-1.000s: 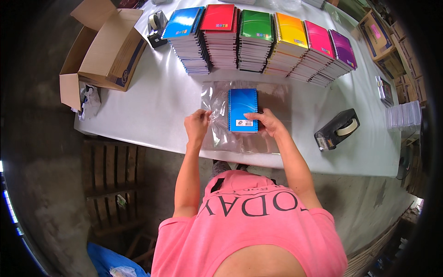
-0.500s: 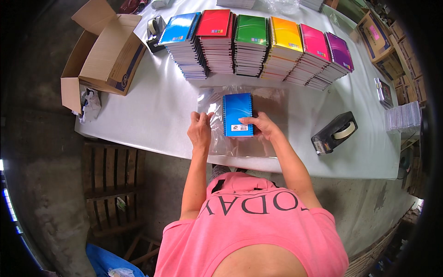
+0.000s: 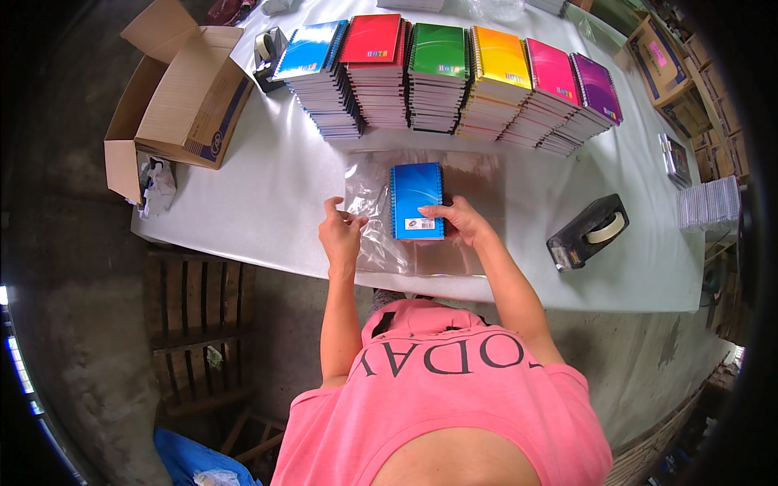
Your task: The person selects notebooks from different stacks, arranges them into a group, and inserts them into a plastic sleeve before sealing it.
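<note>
A blue spiral notebook (image 3: 416, 194) with a white label near its lower edge lies on a sheet of clear plastic film (image 3: 381, 247) at the table's front. My right hand (image 3: 462, 219) grips the notebook by its lower right side, thumb on top and the other fingers partly hidden along the edge. My left hand (image 3: 340, 235) hovers by the film's left edge, apart from the notebook. Its fingers are parted, with nothing visible between them.
Behind the film stand tall stacks of notebooks: blue (image 3: 312, 49), red (image 3: 373, 39), green (image 3: 438, 50), yellow (image 3: 501, 58), pink (image 3: 553, 71) and purple (image 3: 596, 87). A black tape dispenser (image 3: 579, 235) is at right, another (image 3: 266, 61) beside an open cardboard box (image 3: 182, 105) at left.
My left hand has drawn back leftward from beside the notebook to the film's left edge, its fingers parting. The right hand and the notebook have stayed in place.
</note>
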`<action>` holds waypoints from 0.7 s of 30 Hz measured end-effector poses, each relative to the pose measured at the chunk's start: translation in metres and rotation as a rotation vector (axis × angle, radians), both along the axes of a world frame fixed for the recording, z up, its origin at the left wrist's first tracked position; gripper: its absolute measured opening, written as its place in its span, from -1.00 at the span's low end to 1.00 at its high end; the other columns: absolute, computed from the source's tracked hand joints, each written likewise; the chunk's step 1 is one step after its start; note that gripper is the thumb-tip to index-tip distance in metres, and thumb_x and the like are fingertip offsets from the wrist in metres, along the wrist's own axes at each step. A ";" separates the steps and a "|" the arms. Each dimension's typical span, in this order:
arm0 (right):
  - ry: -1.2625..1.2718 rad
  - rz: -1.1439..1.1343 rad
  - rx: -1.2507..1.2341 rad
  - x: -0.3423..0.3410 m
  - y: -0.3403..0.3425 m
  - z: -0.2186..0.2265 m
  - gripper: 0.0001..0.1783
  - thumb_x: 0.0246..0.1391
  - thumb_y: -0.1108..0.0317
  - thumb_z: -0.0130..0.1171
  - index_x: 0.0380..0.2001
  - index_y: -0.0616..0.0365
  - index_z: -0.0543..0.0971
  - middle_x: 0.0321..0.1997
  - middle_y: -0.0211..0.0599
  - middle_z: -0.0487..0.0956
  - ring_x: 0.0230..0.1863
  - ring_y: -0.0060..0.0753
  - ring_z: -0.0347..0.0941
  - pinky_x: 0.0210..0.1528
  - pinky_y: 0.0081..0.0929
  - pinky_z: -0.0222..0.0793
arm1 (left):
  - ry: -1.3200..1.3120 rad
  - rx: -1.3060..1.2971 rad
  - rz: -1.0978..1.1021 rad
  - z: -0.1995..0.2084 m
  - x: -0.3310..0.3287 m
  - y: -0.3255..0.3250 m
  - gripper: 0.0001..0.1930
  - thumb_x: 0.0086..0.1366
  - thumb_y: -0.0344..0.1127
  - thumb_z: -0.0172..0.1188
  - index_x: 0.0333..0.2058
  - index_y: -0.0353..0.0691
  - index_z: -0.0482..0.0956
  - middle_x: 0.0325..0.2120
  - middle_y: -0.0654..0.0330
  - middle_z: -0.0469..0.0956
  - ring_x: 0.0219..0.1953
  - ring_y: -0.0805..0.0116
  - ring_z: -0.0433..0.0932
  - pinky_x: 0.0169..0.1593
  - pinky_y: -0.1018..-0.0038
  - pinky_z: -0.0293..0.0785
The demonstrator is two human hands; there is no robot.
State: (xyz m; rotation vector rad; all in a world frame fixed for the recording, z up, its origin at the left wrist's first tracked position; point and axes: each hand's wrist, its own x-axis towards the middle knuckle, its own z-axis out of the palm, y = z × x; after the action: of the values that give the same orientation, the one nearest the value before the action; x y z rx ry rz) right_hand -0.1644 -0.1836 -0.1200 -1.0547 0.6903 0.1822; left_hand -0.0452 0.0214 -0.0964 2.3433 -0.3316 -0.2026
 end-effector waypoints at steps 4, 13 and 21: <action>0.020 0.010 -0.028 0.001 0.002 0.008 -0.32 -0.32 0.12 0.45 -0.13 0.30 0.49 -0.22 -0.12 0.58 -0.24 -0.32 0.57 -0.23 -0.35 0.52 | -0.336 0.212 -0.173 -0.027 -0.003 0.002 -0.36 0.11 -0.44 0.20 0.19 0.01 0.22 -0.63 0.11 0.56 -0.53 0.19 0.59 -0.40 0.29 0.44; -0.024 0.007 -0.012 0.000 0.003 0.010 -0.39 -0.28 0.15 0.43 -0.14 0.24 0.51 -0.23 -0.20 0.60 -0.29 -0.39 0.57 -0.28 -0.40 0.53 | -0.011 -0.236 -0.117 0.006 -0.013 -0.004 -0.03 -0.04 -0.52 0.32 0.30 0.12 -0.01 0.02 -0.21 0.27 -0.42 0.38 0.50 -0.38 0.51 0.48; -0.028 0.004 0.002 0.003 0.003 0.009 -0.37 -0.29 0.17 0.43 -0.13 0.29 0.49 -0.22 -0.14 0.59 -0.27 -0.34 0.58 -0.24 -0.36 0.55 | 0.355 -0.199 -0.562 0.011 0.011 0.007 -0.27 -0.02 -0.49 0.25 0.20 -0.04 0.29 0.13 0.05 0.27 -0.49 0.55 0.38 -0.41 0.62 0.38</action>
State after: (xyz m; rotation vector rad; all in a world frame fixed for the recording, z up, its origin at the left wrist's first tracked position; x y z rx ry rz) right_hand -0.1618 -0.1810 -0.1109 -1.0552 0.6622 0.1712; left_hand -0.0343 0.0289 -0.0851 1.9231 -0.7853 -0.8035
